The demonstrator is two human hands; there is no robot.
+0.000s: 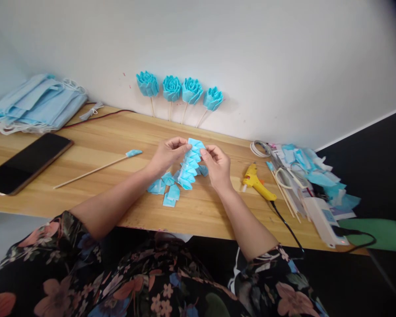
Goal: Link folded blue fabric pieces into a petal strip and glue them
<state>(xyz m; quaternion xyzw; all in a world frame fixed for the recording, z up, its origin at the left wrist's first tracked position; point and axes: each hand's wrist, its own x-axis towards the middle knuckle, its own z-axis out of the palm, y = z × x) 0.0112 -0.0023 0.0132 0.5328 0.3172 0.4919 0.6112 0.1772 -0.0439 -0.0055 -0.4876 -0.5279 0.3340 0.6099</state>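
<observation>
Between my two hands hangs a strip of folded blue petals [189,168], overlapping in a zigzag row. My left hand [170,153] pinches its upper left edge, while my right hand [216,164] pinches the upper right edge. The strip's lower end reaches down to loose folded blue pieces [172,193] on the table; I cannot tell if it rests on them. Left of my left hand lies a thin wooden stick [92,171] with a blue tip [133,153]. A yellow glue gun [258,182] lies right of my right hand.
Several blue flowers on sticks [171,89] lean against the wall. At left are a stack of blue face masks [36,103] and a phone [28,163]. At right lie scissors [285,174], a tape roll [260,149], blue scraps [312,163] and a white power strip [323,221].
</observation>
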